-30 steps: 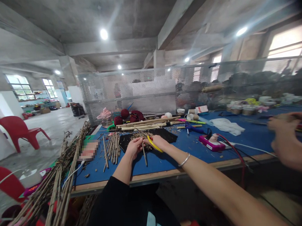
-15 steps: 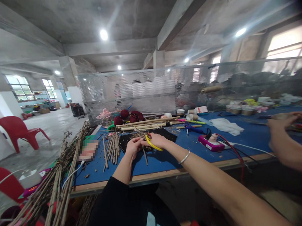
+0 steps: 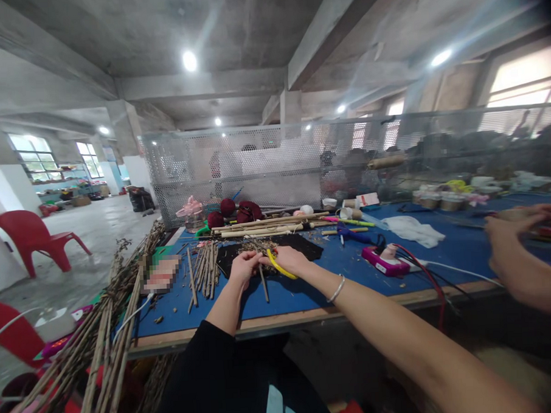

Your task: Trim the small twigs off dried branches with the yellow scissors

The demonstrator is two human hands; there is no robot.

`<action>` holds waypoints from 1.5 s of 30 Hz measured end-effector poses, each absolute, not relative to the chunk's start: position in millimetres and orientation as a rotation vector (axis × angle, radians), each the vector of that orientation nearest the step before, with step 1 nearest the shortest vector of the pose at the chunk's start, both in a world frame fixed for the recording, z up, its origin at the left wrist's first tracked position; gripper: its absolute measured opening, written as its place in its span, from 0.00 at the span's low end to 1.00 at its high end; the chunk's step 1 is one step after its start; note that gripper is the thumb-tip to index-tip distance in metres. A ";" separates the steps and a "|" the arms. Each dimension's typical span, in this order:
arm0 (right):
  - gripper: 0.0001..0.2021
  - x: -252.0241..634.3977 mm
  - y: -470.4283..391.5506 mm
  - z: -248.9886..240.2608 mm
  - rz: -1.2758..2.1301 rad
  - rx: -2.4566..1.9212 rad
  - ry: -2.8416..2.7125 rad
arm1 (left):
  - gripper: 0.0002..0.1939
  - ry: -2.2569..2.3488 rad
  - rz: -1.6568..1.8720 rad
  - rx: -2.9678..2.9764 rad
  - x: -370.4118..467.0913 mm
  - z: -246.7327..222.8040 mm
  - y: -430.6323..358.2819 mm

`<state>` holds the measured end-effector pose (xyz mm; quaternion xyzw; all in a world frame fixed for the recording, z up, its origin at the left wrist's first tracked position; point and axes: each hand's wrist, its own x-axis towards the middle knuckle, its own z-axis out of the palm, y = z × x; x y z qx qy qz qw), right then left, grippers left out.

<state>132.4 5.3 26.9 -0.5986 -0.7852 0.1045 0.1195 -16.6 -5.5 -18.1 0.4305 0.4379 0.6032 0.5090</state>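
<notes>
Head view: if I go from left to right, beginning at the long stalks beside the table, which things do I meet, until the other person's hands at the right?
Long stalks → cut sticks → left hand → right hand → power strip → tubs → other person's hands.

Left grip (image 3: 244,266) pinches a thin stick (image 3: 264,285) — right grip (image 3: 293,259) holds a yellow-handled tool (image 3: 279,266).
</notes>
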 end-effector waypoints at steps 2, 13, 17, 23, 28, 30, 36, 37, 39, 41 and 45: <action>0.35 133.7 6.4 23.7 0.328 -1.765 -2.296 | 0.23 1.102 1.446 1.047 -16.3 -19.2 -4.7; 0.36 136.2 14.5 17.8 0.401 -1.788 -2.292 | 0.17 1.120 1.395 1.043 -15.6 -16.8 -7.6; 0.33 138.3 14.5 20.6 0.366 -1.730 -2.303 | 0.17 1.002 1.384 0.934 -16.7 -12.7 -8.9; 0.30 136.0 12.1 24.5 0.509 -1.530 -2.347 | 0.16 0.898 1.374 0.833 -17.9 -9.0 -10.3; 0.28 133.7 8.8 28.3 0.645 -1.426 -2.332 | 0.15 0.865 1.372 0.865 -17.2 -10.0 -11.8; 0.29 132.5 8.2 28.0 0.631 -1.431 -2.312 | 0.16 0.849 1.371 0.878 -17.2 -10.4 -11.9; 0.32 127.3 4.0 23.7 0.510 -1.519 -2.256 | 0.19 0.804 1.370 0.912 -17.2 -12.8 -9.7; 0.31 126.5 2.7 24.0 0.488 -1.538 -2.254 | 0.19 0.808 1.371 0.926 -17.1 -13.2 -9.3; 0.30 125.6 0.5 25.7 0.461 -1.558 -2.266 | 0.20 0.828 1.379 0.946 -16.6 -13.7 -8.7; 0.28 125.7 -0.8 27.9 0.460 -1.548 -2.291 | 0.20 0.847 1.386 0.957 -16.2 -13.8 -8.4; 0.27 127.5 0.1 28.6 0.497 -1.520 -2.301 | 0.19 0.844 1.389 0.968 -16.3 -13.6 -8.5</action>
